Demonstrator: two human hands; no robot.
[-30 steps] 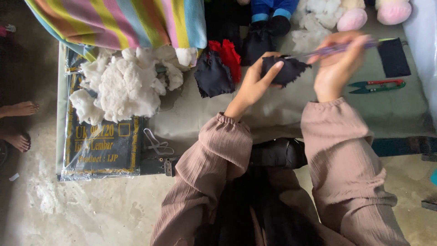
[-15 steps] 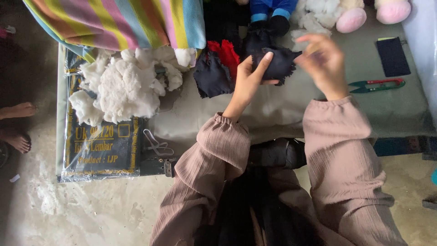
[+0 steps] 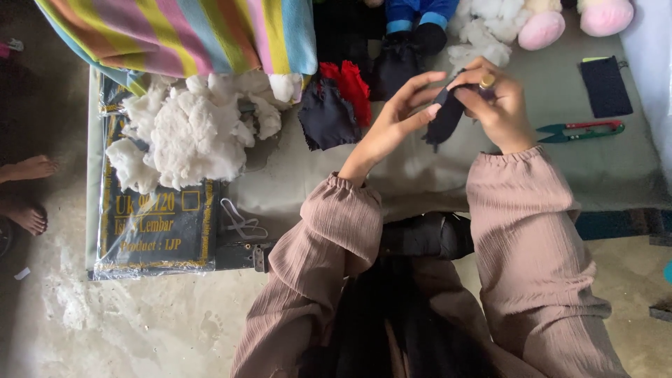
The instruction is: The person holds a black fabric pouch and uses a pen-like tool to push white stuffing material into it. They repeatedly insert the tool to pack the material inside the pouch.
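Note:
My left hand (image 3: 393, 117) and my right hand (image 3: 495, 103) meet above a grey-green cloth surface (image 3: 434, 175), both pinching a small dark fabric piece (image 3: 446, 119) that hangs between the fingers. The right hand wears a ring. Dark and red fabric scraps (image 3: 334, 101) lie just left of my left hand. A pile of white stuffing (image 3: 190, 127) sits further left on a dark plastic-wrapped pack (image 3: 157, 234).
Small snips with red and green handles (image 3: 579, 129) lie right of my right hand, and a dark pouch (image 3: 605, 85) beyond them. Striped cloth (image 3: 189, 31) and plush toys (image 3: 560, 21) line the far edge. Someone's bare feet (image 3: 24, 192) show at the left.
My right hand has come down from a raised, outstretched position and moved left to the dark piece. Both hands now work it close together.

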